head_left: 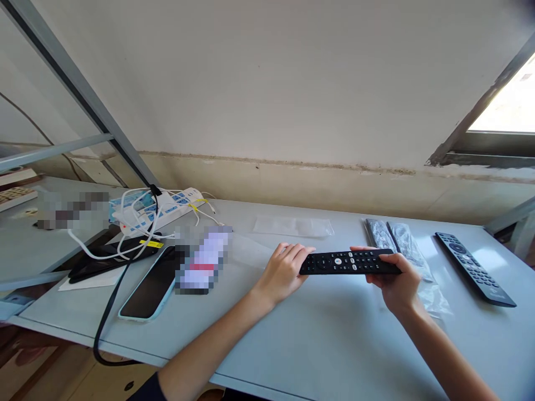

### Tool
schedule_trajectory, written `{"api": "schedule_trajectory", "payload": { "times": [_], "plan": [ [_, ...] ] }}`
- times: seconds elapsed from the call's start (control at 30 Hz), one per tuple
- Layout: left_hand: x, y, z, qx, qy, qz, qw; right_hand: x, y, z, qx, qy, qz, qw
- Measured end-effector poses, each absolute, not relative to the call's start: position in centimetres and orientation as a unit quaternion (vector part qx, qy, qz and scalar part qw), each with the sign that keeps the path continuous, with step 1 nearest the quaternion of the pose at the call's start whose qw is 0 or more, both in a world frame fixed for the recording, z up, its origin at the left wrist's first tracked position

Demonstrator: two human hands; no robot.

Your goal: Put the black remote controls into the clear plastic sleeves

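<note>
A black remote control (345, 262) is held level above the grey table, its buttons facing up. My left hand (284, 274) grips its left end, with the fingers over the far edge. At the other end my right hand (397, 278) is closed round it, thumb on top and fingers beneath. A second black remote (474, 270) lies on the table to the right. Between it and my right hand are wrapped remotes (393, 236) in clear plastic. A flat clear plastic sleeve (292, 226) lies behind my left hand.
On the left of the table (246, 356) lie a dark-screened phone (150, 284), a blurred lit phone (204, 259), a black pouch (108, 257) and a white power strip (167, 211) with tangled cables. A metal frame post (92, 100) rises at the left, and a wall runs behind.
</note>
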State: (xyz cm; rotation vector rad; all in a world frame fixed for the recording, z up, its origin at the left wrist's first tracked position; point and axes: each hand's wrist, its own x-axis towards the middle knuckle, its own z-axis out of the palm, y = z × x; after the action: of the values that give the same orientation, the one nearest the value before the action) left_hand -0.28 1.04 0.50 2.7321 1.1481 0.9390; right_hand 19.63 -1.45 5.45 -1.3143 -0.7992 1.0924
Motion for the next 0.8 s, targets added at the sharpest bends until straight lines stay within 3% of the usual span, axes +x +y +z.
{"api": "schedule_trajectory", "payload": {
  "times": [0.2,0.43,0.63,0.8],
  "plan": [
    [-0.9,1.5,0.4,0.865,0.447,0.225,0.026,19.9,-1.1,4.2,-0.587,-0.335,0.479,0.56],
    [-2.5,2.1,0.6,0.865,0.479,0.15,-0.003,20.1,-0.9,4.8,-0.552,-0.26,0.492,0.621],
    [-2.1,2.5,0.5,0.863,0.458,0.212,-0.025,19.6,-1.3,4.6,-0.512,-0.372,0.523,0.571],
    [-1.9,2.5,0.8,0.849,0.426,0.31,-0.025,19.3,-1.6,3.2,-0.522,-0.519,0.36,0.573]
  ]
}}
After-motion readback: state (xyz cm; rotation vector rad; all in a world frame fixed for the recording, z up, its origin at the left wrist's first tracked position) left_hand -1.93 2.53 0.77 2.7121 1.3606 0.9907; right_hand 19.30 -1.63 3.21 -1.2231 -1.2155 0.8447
